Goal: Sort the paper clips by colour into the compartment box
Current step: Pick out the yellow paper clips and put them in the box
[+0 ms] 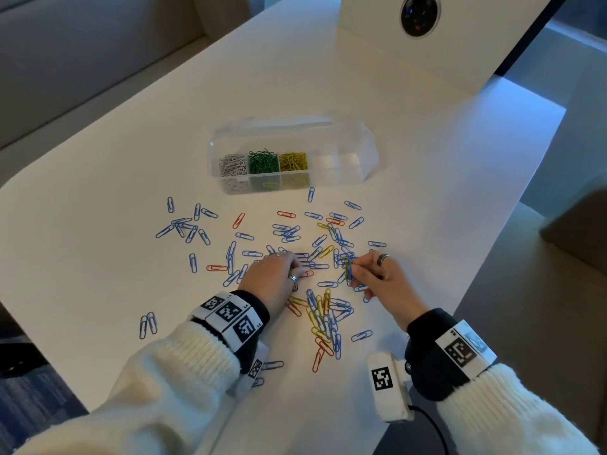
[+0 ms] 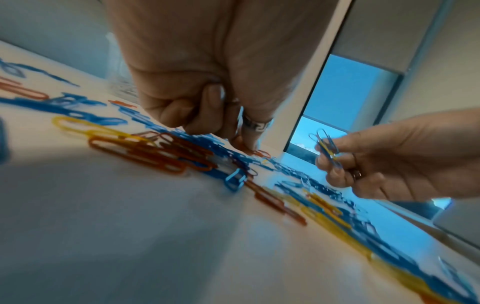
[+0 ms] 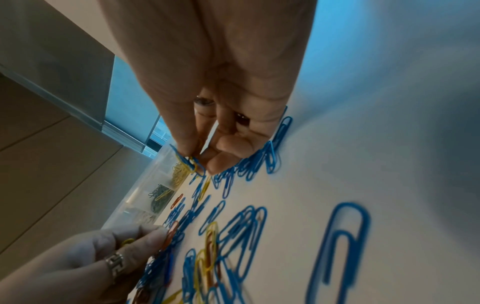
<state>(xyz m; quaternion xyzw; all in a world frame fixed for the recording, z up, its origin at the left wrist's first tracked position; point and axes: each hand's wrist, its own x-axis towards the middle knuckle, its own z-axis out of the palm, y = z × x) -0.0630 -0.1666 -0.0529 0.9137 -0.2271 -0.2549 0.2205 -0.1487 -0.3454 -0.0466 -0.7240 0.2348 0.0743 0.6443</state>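
The clear compartment box (image 1: 341,165) lies open at mid-table, holding white, green and yellow paper clips (image 1: 294,162) in three compartments. Blue, red and yellow clips (image 1: 323,318) are scattered in front of it. My left hand (image 1: 300,272) is curled low over the table, its thumb and finger pinching a red clip (image 3: 170,236), also seen as the red clip (image 1: 307,274); a yellow clip (image 3: 127,241) shows inside its fingers. My right hand (image 1: 353,269) pinches a small bunch of blue and yellow clips (image 1: 348,267), raised a little above the table, the same bunch (image 2: 327,148).
A white upright panel with a round lens (image 1: 420,14) stands at the table's far end. The table's right edge (image 1: 512,231) runs close to my right hand. More blue clips (image 1: 184,226) lie out to the left. A grey sofa (image 1: 82,54) is beyond the left edge.
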